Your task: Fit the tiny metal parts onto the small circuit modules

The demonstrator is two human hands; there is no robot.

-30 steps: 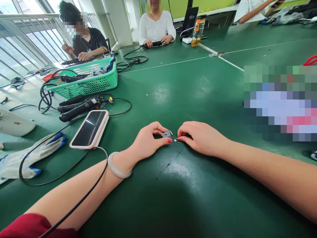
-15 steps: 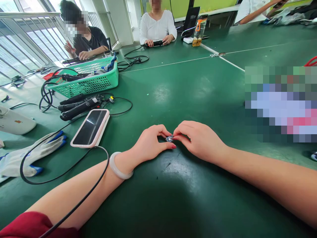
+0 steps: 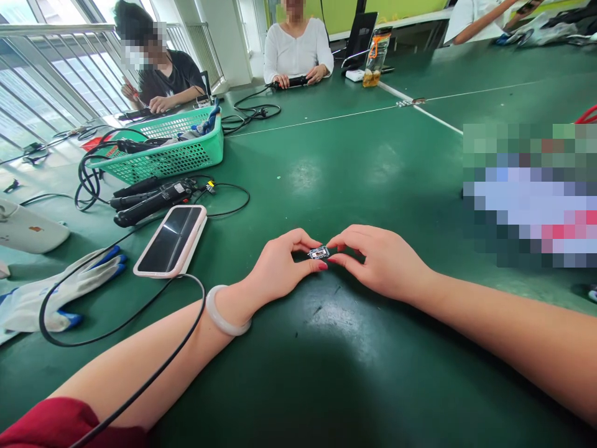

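Note:
A tiny blue-and-silver circuit board (image 3: 318,252) is pinched between both my hands just above the green table (image 3: 354,174). My left hand (image 3: 280,267), with a pale bangle on its wrist, grips the board's left end between thumb and forefinger. Fingertips of my right hand (image 3: 377,261) meet the board's right end; a small metal piece seen there earlier is hidden now. Both forearms rest on the table.
A pink-cased phone (image 3: 170,241) with a black cable lies to the left, beside work gloves (image 3: 56,292), black handheld tools (image 3: 149,199) and a green basket (image 3: 163,149). Two people sit at the far side. A bottle (image 3: 375,59) stands beyond. A blurred patch covers the right.
My right hand, first apart with a small metal piece at its fingertips, has moved left to meet the board in my left hand. The board now lies flatter between both hands.

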